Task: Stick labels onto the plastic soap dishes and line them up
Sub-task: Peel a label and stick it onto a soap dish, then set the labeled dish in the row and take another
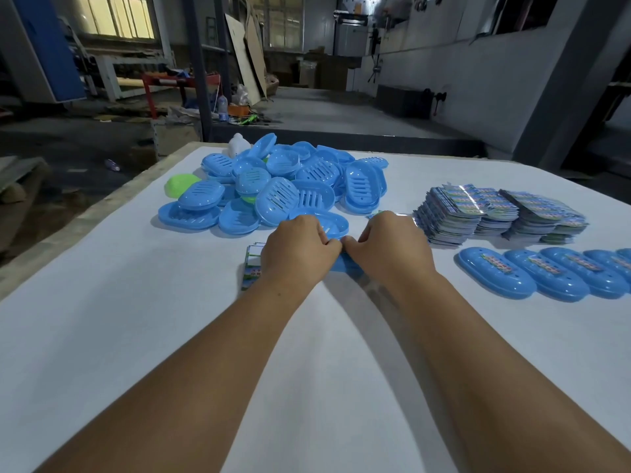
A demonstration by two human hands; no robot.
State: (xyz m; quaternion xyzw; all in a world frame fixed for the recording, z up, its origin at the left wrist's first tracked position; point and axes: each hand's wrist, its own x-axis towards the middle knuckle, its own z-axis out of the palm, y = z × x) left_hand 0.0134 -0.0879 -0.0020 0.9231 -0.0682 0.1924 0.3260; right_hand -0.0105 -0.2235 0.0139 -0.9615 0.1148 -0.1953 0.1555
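Fingers of your left hand point(300, 249) and right hand point(386, 245) are curling, pinching something hidden over the blue oval plastic soap dish point(345, 262); press the label flat.

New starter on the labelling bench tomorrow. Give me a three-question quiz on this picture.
1. True or false: the labelled dishes lie in a row at the right of the table.
2. The unlabelled pile is mostly: A red, B blue, C white?
3. Fill in: beyond the row lie stacks of ____.

Key: 1 true. 2 B. 3 labels. The left hand and right hand meet over a blue dish.
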